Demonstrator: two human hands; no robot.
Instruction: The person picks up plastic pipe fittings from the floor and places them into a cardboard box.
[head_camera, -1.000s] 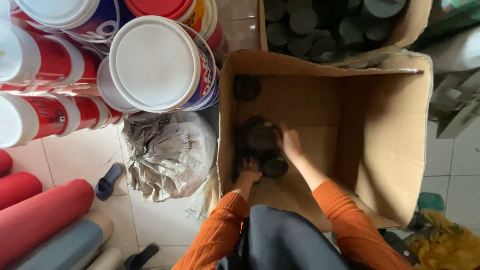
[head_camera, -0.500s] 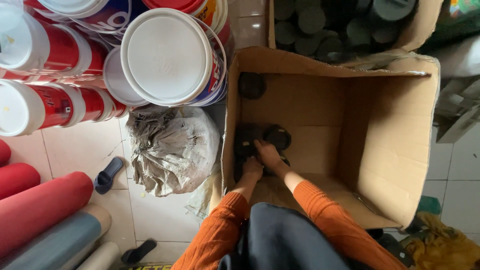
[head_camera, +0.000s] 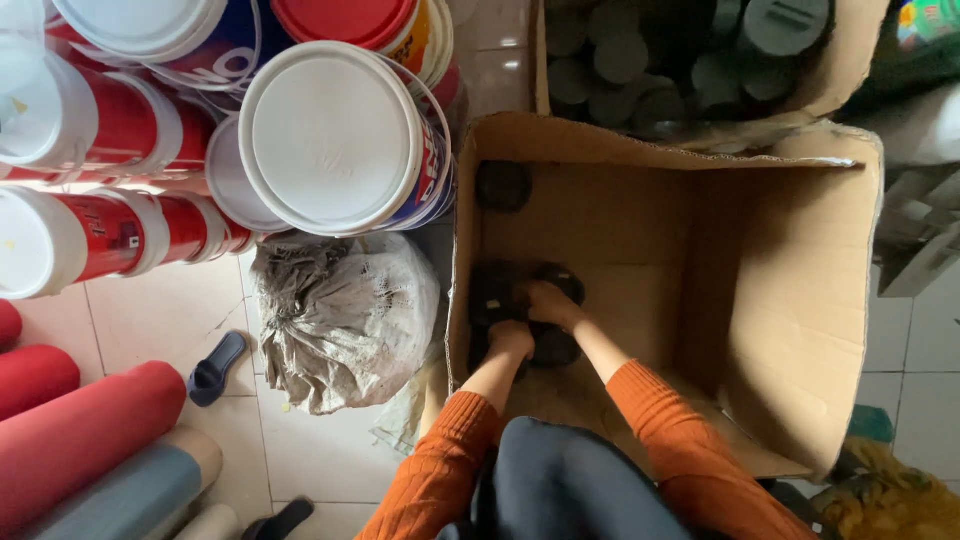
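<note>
To the left of the cardboard box (head_camera: 790, 330) lie your rolled mats (head_camera: 90, 430), and beyond them stand lidded paint buckets (head_camera: 330, 135). A tied grey sack (head_camera: 345, 320) slumps right against the box's left wall. Inside the box, your left hand (head_camera: 510, 340) presses down on the dark round discs (head_camera: 490, 295) clustered against that left wall, its fingers curled over them. Just to its right, your right hand (head_camera: 548, 303) rests on the same cluster, fingers bent around a disc's edge; I cannot tell whether either hand truly grips one. A lone dark disc (head_camera: 502, 185) sits in the box's far left corner, well apart from the cluster. Beyond the box, a second carton (head_camera: 840, 70) is packed with grey rolls. The cluster looks loosely stacked, so it could topple or slide if you lean on it unevenly, and the box wall may bow outward against the sack.
</note>
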